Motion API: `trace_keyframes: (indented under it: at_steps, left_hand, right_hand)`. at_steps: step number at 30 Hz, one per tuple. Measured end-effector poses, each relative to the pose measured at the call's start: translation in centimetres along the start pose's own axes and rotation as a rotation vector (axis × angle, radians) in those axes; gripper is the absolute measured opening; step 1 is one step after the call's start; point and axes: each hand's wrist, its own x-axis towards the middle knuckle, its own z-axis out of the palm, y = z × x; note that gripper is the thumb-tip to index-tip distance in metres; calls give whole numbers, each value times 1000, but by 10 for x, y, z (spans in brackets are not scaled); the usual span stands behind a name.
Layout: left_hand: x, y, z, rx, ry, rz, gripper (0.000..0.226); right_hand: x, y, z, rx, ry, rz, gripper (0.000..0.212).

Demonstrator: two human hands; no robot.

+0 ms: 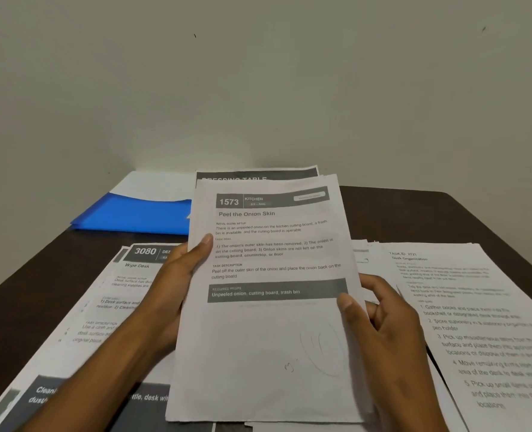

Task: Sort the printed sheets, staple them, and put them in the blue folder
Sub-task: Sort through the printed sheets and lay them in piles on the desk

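I hold a small stack of printed sheets (268,338) up in front of me; the top page reads "1573 Kitchen, Peel the Onion Skin". My left hand (177,275) grips the stack's left edge, thumb on the front. My right hand (380,319) grips the right edge, thumb on the page. Another sheet (258,174) with a dark header peeks out behind the stack's top. The blue folder (134,215) lies on the table at the back left, with white paper (152,183) on it. No stapler is in view.
A "3080 Wipe Desk" sheet (115,294) lies on the dark table (445,213) under my left forearm. A "Desk Organization" sheet (476,313) lies at the right, over more loose pages. A plain wall stands behind the table.
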Motion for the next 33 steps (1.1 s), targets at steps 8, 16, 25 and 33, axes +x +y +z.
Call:
trace_keyframes:
  at_steps: [8,16,25,33]
  left_hand:
    - [-2,3,-6,-15,43,39,34]
    - [1,20,-23,-68,215,148,36]
    - [5,22,-31,-163,331,169,30]
    - [1,21,-25,-58,327,181,36]
  right_hand:
    - [3,2,-5,-31,47,-26,13]
    - [40,-7,-73,65,355,73,18]
    - [76,7,-138,144,469,165,25]
    - [87,22,-138,138,409,205,23]
